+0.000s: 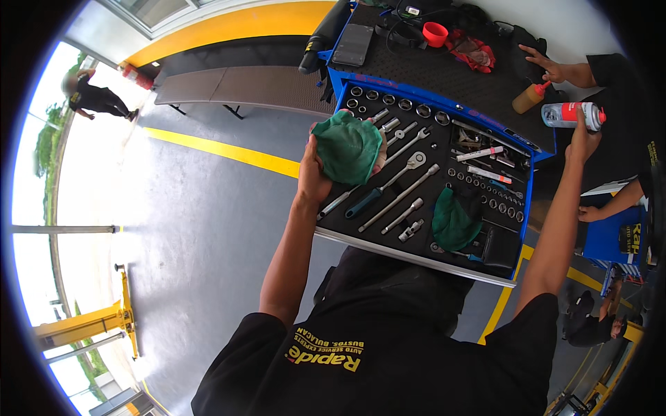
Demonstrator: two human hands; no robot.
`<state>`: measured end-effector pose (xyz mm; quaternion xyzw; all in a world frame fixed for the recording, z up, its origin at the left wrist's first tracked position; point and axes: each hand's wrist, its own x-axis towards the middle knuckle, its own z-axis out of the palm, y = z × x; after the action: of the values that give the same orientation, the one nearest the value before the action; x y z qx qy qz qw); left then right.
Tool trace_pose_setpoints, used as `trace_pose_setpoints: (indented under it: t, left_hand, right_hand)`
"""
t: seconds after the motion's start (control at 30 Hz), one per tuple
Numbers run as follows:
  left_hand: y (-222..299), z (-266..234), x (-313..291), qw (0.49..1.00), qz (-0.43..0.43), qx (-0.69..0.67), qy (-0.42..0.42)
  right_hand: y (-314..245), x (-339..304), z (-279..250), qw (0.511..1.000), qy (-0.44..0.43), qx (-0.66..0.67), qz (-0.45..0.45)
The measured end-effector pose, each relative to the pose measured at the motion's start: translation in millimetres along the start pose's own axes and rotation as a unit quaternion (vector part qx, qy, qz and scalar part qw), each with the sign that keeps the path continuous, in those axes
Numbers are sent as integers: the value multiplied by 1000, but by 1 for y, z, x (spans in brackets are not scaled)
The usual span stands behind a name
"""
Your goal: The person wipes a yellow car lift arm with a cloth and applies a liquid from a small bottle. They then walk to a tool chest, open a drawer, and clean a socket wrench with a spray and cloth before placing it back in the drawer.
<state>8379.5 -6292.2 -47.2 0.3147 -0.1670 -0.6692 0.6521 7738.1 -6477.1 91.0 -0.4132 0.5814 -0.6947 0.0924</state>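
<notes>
The left hand [316, 170] clutches a green cloth [347, 147] above an open tool drawer [381, 234]; the right hand [584, 144] grips an aerosol can [565, 115] near the black-topped cabinet [423, 78]. Yellow lines [222, 150] stripe the gray floor [222, 215].

1 red cup [435, 34] — a long bench [243, 87]

Cloth [347, 148]: green, bunched into a rounded, creased wad, held up
Cloth's place: over the left part of the drawer [525, 220], hiding some of what lies there
Can [565, 115]: cylindrical, grey and white with a red patch and a red tip, held
Can's pose: tipped onto its side, red tip to the right
Can's place: beyond the drawer's far right corner, apart from it
</notes>
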Motion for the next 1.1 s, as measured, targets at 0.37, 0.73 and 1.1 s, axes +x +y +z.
trace_pose_setpoints:
  t: [0.37, 0.73, 1.1]
  left_hand:
    - [-12, 107, -45, 927, -136, -297, -186]
    - [-37, 53, -19, 846, 138, 513, 37]
    - [-157, 141, -70, 464, 251, 695, -489]
  right_hand:
    - [-196, -288, -101, 981, -186, 49, 11]
    - [-209, -337, -109, 949, -281, -98, 107]
    - [-201, -367, -122, 933, -303, -178, 76]
